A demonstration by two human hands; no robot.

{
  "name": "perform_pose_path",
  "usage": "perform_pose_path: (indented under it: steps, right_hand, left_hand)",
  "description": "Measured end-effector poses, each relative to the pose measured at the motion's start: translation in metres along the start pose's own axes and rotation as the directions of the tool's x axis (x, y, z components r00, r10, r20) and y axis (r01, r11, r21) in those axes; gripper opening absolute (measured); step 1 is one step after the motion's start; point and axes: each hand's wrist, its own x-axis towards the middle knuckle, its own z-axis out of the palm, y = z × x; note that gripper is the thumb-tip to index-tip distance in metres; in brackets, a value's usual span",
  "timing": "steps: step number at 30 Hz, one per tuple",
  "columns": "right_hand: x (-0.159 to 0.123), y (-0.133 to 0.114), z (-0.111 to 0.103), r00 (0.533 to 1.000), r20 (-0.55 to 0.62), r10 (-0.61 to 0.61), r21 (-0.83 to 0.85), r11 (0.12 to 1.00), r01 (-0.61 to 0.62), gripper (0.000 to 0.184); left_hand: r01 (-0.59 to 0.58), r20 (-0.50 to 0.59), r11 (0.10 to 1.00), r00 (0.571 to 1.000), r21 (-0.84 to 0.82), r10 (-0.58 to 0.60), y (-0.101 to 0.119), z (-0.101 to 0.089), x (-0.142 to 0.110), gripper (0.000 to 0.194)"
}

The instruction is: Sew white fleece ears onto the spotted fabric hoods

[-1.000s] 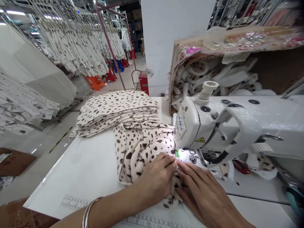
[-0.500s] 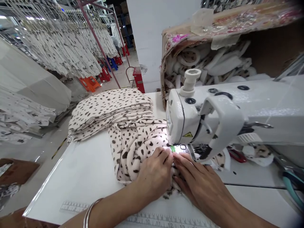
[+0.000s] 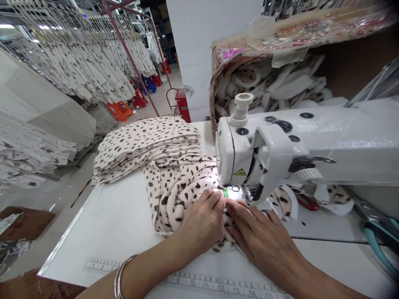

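A pale pink fabric piece (image 3: 177,193) with dark spots lies bunched on the white table under the head of a white sewing machine (image 3: 280,149). My left hand (image 3: 204,222) pinches its edge just in front of the lit needle area. Close against it, my right hand (image 3: 260,234) holds the same edge, with the fingers together and the thumb side low on the cloth. The fingertips of both hands almost meet beside a small green part (image 3: 225,192). The needle itself cannot be made out.
Behind the bunched cloth is a stack of spotted fabric pieces (image 3: 146,139). A cardboard box (image 3: 215,87) of white-edged pieces stands behind the machine. Red-handled snips (image 3: 307,201) and teal-handled scissors (image 3: 377,249) lie at right. A ruler (image 3: 218,284) marks the table's front.
The view has shifted, so the machine and box appear farther left. Both hands stay on the fabric edge by the needle area. A lever part on the machine's side looks differently placed.
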Motion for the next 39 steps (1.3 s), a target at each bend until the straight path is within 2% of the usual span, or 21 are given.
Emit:
perform_pose_path:
  steps: [5, 14, 18, 23, 30, 35, 39]
  right_hand:
    - [0.000, 0.001, 0.000, 1.000, -0.003, 0.009, -0.009, 1.000, -0.009, 0.035]
    - [0.000, 0.003, 0.000, 1.000, 0.006, 0.000, -0.055, 0.999, 0.000, 0.033]
    - [-0.002, 0.003, 0.003, 0.999, -0.037, -0.005, -0.053, 0.999, 0.003, 0.033]
    - [0.000, 0.002, 0.004, 0.999, -0.054, 0.011, -0.056, 0.998, -0.014, 0.033]
    - [0.003, 0.003, 0.008, 0.999, -0.035, 0.037, -0.066, 0.997, -0.039, 0.035]
    - [0.004, 0.004, 0.005, 0.998, -0.042, 0.041, -0.076, 0.996, -0.044, 0.036]
    - [0.001, 0.004, 0.002, 0.997, -0.080, -0.022, 0.042, 0.999, 0.025, 0.032]
  left_hand:
    - [-0.008, -0.022, 1.000, 1.000, 0.009, 0.008, -0.002, 0.001, 0.000, 0.015]
    - [-0.003, -0.028, 0.999, 1.000, -0.041, 0.002, -0.007, 0.001, 0.001, 0.018]
    - [-0.063, -0.050, 0.990, 0.997, -0.125, 0.057, -0.011, -0.004, -0.001, 0.020]
    - [-0.134, 0.010, 0.984, 0.991, -0.117, 0.136, -0.016, -0.007, 0.002, 0.019]
    - [-0.141, -0.011, 0.985, 0.990, -0.096, 0.141, -0.023, -0.002, 0.009, 0.018]
    - [-0.110, 0.012, 0.992, 0.994, -0.058, 0.111, -0.024, 0.000, 0.012, 0.019]
    - [-0.079, -0.011, 0.991, 0.997, -0.111, 0.078, -0.026, 0.000, 0.012, 0.019]
